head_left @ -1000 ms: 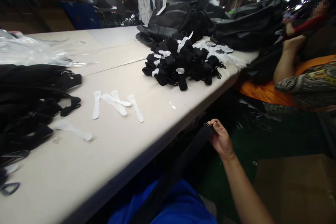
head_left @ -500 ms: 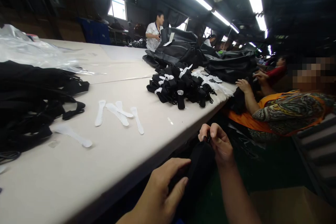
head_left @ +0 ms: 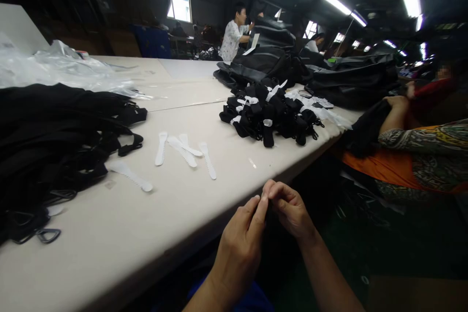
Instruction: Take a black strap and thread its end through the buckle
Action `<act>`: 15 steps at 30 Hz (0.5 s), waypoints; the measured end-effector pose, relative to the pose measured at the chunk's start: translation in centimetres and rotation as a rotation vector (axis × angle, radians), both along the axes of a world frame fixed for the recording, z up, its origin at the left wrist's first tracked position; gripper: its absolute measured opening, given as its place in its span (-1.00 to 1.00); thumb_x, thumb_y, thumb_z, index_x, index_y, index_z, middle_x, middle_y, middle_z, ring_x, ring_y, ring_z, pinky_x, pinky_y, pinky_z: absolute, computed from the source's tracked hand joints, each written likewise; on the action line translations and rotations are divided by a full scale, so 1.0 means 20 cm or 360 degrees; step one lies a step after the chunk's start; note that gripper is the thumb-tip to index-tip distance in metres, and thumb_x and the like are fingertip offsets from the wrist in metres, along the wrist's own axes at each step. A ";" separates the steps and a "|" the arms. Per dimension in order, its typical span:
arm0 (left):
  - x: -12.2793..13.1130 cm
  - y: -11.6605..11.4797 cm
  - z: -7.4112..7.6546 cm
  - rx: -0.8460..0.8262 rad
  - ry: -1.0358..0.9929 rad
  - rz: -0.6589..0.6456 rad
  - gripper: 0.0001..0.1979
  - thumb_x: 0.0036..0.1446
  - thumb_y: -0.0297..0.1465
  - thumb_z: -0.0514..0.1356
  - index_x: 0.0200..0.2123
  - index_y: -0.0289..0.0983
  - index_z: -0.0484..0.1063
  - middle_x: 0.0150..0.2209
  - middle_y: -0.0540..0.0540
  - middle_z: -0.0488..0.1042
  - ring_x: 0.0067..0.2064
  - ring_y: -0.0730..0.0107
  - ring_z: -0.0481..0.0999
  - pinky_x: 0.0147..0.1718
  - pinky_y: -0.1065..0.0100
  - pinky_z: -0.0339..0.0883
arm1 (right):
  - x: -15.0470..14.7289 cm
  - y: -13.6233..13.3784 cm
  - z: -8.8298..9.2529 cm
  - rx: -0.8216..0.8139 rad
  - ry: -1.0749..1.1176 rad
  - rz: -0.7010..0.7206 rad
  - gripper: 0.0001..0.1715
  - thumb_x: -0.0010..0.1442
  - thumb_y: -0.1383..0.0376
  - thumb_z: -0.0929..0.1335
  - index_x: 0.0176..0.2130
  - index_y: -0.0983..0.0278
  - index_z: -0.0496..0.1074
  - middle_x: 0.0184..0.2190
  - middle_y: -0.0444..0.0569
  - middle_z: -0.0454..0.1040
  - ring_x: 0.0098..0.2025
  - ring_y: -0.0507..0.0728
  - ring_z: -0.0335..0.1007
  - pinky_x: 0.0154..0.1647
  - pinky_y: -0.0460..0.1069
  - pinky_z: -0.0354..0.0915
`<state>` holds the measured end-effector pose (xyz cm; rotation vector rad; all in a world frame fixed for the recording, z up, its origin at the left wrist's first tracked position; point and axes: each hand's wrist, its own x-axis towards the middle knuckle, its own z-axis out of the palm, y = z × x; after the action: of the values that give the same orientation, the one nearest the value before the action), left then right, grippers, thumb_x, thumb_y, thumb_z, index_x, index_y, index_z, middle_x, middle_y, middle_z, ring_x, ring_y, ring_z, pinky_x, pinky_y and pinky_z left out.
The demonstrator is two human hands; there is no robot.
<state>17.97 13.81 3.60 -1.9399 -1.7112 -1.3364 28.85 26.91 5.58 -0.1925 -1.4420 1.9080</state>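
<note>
My left hand [head_left: 239, 241] and my right hand [head_left: 290, 209] meet fingertip to fingertip just off the near edge of the beige table [head_left: 146, 234]. Between them they pinch a black strap [head_left: 269, 214], of which only a dark sliver shows under the fingers. On the table beyond the hands lie several white serrated plastic strips [head_left: 183, 148]. A heap of black straps with metal rings [head_left: 54, 141] lies at the left.
A pile of black folded pieces with white tags [head_left: 270, 112] sits mid-table, with black bags [head_left: 270, 56] stacked behind it. Clear plastic wrapping [head_left: 62, 70] lies at the far left. A seated co-worker's patterned sleeve [head_left: 424, 141] is at the right; another person [head_left: 234, 39] stands at the back.
My left hand has come up from below and joined my right hand at the strap's end. The strap, plainly visible before, is now mostly covered. The view has lifted and shifted left.
</note>
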 end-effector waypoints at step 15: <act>-0.02 0.03 -0.06 -0.0124 -0.0968 0.0370 -0.75 0.18 -0.56 0.16 -0.08 -0.21 0.41 -0.21 -0.03 0.57 -0.21 0.35 0.58 -0.16 0.40 0.43 | -0.03 -0.27 -0.13 0.0654 -0.0820 -0.0547 -0.63 0.26 0.18 0.39 0.06 0.13 0.38 -0.08 -0.06 0.51 -0.06 0.13 0.48 -0.04 -0.01 0.41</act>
<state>17.55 14.48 2.31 -1.3796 -2.1914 -1.9136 28.33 21.55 2.99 -0.7234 -1.9541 1.2990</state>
